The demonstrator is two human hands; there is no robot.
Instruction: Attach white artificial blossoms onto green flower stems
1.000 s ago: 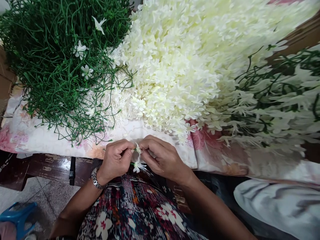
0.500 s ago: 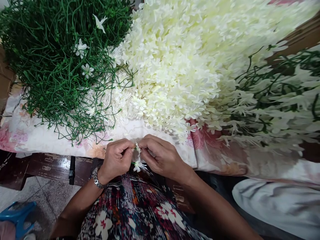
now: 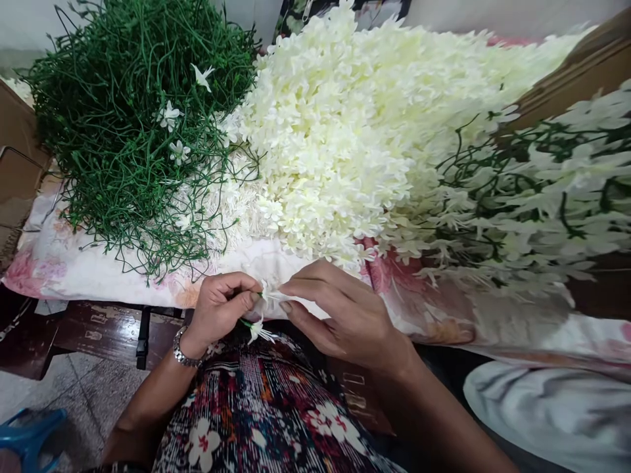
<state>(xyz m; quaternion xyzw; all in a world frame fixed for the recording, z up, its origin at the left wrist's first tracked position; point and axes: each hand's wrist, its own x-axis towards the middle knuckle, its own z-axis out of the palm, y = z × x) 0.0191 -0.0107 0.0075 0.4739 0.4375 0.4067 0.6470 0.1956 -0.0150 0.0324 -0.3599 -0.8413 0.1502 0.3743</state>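
Left hand (image 3: 221, 305): fingers curled, thumb and forefinger pinched together, knuckles up, wrist bent, forearm running down-left. Right hand (image 3: 340, 312): thumb and forefinger tips pinched just beside left pinch, other fingers extended, loosely spread below grip. Fingertips of both hands nearly touching. Right forearm angling down-right.

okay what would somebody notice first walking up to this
A big heap of cream white blossoms fills the middle of the table, with a tangle of bare green stems to its left. At the near edge, the left hand and right hand pinch a small flower sprig between them.
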